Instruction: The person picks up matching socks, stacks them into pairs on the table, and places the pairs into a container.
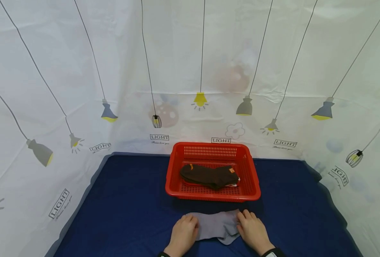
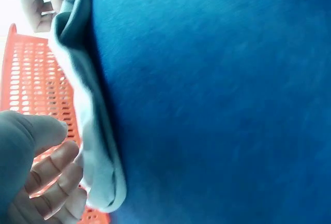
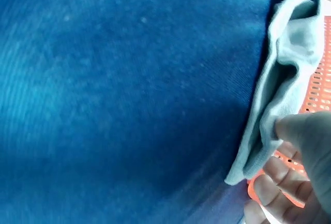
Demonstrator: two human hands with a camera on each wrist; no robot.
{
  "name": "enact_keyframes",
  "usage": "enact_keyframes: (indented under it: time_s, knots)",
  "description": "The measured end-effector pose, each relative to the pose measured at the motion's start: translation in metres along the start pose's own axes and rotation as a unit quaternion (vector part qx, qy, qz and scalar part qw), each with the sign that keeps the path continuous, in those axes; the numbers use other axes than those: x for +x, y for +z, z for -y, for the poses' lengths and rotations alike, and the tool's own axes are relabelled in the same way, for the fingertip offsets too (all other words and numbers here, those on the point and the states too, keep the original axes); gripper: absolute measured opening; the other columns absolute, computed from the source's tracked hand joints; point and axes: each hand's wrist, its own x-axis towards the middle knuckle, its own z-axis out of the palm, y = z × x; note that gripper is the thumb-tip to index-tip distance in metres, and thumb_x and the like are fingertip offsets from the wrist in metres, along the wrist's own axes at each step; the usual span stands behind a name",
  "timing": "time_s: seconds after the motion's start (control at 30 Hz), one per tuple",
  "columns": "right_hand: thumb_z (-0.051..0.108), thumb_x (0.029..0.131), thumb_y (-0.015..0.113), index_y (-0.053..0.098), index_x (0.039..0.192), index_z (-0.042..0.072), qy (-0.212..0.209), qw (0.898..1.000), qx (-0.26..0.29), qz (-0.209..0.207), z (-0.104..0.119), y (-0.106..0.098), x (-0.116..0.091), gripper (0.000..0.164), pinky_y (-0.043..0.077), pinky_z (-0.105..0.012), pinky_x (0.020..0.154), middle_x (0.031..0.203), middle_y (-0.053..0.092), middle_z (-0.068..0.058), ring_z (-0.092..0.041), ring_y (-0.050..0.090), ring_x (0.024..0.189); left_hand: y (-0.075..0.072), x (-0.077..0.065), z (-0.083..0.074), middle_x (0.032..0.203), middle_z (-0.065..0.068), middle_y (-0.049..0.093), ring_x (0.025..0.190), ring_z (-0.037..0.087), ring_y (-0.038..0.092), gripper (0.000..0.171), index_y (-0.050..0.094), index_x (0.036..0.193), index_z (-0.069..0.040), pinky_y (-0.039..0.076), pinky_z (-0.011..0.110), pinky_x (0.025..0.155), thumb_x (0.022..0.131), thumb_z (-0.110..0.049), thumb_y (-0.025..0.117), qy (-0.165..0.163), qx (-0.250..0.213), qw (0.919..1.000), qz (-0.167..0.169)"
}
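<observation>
A grey sock (image 1: 214, 225) lies across the dark blue cloth, its edges wavy and its layers showing in both wrist views. At its left end is my left hand (image 1: 184, 230). In the left wrist view the thumb and loosely bent fingers (image 2: 59, 175) stand apart beside the sock (image 2: 95, 146), with nothing visible between them. My right hand (image 1: 253, 228) pinches the sock's right end, the thumb (image 3: 289, 128) on the near face and the fingers behind it. Part of the fabric is hidden behind these fingers.
Just beyond the sock stands a red plastic basket (image 1: 174, 175) with slotted walls. Dark brown socks (image 1: 206, 175) with orange marks lie inside it, something whitish under them. A white sheet (image 1: 183, 71) printed with lamps surrounds the blue cloth (image 1: 125, 207).
</observation>
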Motion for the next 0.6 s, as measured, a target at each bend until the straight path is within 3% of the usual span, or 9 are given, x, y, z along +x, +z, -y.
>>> enact_keyframes:
  time_s: [0.23,0.6]
  knots:
    - [0.019,0.072,0.076,0.053,0.077,0.019,0.017,1.000,0.007,-0.012,-0.005,-0.005,-0.004,0.023,0.033,-0.027,0.049,0.074,0.044,0.003,-0.014,0.043,0.061,-0.007,-0.001,0.012,0.068,-0.005,0.048,0.061,0.013,0.047,0.021,0.058,0.069,-0.018,0.037,0.026,0.052,0.064,-0.012,0.077,-0.049,0.021,0.9980,-0.033]
    - [0.014,0.072,0.074,0.054,0.080,0.019,0.035,0.999,0.042,0.001,-0.008,0.007,-0.010,0.023,0.036,-0.026,0.050,0.075,0.045,0.003,-0.012,0.044,0.060,0.000,-0.010,0.023,0.072,-0.003,0.050,0.061,0.015,0.049,0.020,0.062,0.074,-0.017,0.039,0.027,0.051,0.063,-0.016,0.078,-0.087,0.013,0.9953,-0.040]
